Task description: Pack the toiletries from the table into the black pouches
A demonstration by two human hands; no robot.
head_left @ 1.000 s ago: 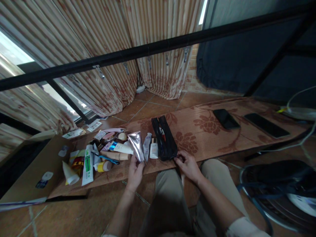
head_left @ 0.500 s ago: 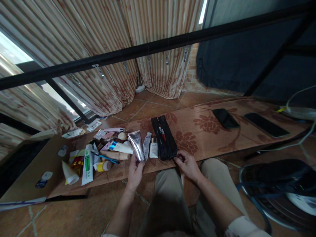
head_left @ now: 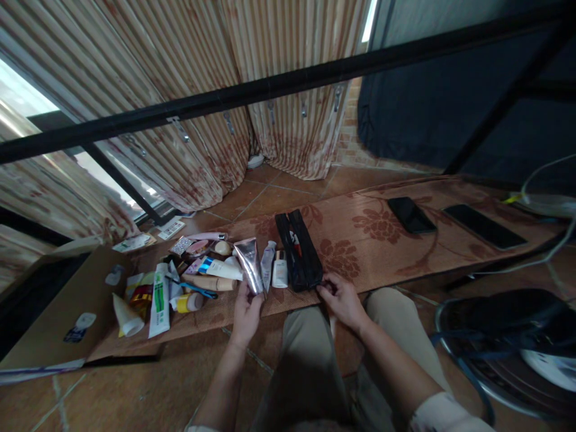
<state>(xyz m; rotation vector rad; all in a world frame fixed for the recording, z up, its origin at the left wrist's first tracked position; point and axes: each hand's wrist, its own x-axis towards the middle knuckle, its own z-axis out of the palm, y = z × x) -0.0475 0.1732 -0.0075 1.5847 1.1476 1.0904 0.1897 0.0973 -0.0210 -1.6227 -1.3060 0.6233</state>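
Observation:
My left hand (head_left: 247,309) is closed on the cap end of a shiny pinkish-silver squeeze tube (head_left: 249,264). A black zip pouch (head_left: 308,258) lies lengthwise with its top parted, and something red and white shows inside. At the pouch's near corner my right hand (head_left: 341,297) pinches the edge between thumb and fingers. Between tube and pouch lie a slim pale lilac tube (head_left: 267,265) and a small bottle (head_left: 279,271) with beige contents. Left of my left hand are a white-and-blue tube (head_left: 220,268), a beige stick (head_left: 213,282) and a blue-handled tool (head_left: 198,290).
A white-and-green tube (head_left: 159,303) and a cream cone-shaped tube (head_left: 128,317) lie beside a cardboard box (head_left: 67,312) at left. Two dark phones rest rightward on the patterned bench cloth (head_left: 378,258). A black rail (head_left: 252,93) crosses beyond; a round stool (head_left: 486,384) stands at right.

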